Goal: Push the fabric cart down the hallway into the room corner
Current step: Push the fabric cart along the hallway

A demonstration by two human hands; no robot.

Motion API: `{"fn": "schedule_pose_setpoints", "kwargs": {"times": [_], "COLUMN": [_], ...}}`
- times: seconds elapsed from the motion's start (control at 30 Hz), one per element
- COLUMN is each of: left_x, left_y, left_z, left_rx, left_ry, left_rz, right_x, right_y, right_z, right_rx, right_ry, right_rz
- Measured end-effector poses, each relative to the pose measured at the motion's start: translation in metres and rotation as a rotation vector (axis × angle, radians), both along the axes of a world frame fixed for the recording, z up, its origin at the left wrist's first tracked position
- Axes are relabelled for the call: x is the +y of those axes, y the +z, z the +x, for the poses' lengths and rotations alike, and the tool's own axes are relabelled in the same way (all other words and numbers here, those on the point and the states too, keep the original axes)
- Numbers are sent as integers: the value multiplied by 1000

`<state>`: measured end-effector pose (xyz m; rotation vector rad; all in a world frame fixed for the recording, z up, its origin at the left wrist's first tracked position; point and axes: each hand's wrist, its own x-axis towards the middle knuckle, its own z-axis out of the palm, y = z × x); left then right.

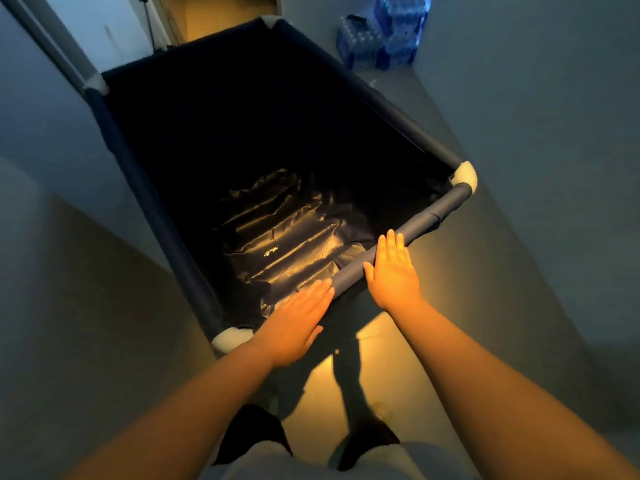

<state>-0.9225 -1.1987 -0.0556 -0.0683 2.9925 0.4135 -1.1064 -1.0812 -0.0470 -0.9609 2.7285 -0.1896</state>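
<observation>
The fabric cart (429, 218) is a large dark navy bin with padded rails and white corner joints, filling the middle of the head view. Its inside is dark, with shiny crumpled liner at the bottom. My left hand (294, 325) lies flat, fingers straight, on the near rail close to the near-left corner. My right hand (393, 271) rests flat on the same rail further right, fingers extended over it. Neither hand is wrapped around the rail.
Grey walls close in on both sides of the narrow hallway. Stacked packs of water bottles (384, 32) stand on the floor at the far right. A lit doorway (225, 15) lies beyond the cart's far end. My feet stand on the floor below.
</observation>
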Motion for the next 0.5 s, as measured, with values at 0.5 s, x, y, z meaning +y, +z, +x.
{"fn": "schedule_pose_setpoints", "kwargs": {"times": [0.5], "left_x": [-119], "left_y": [2], "left_z": [59], "left_rx": [-19], "left_ry": [-459], "left_rz": [-120], "right_x": [-109], "right_y": [-4], "right_z": [154], "right_rx": [-95], "right_ry": [-384], "right_rz": [-147]}}
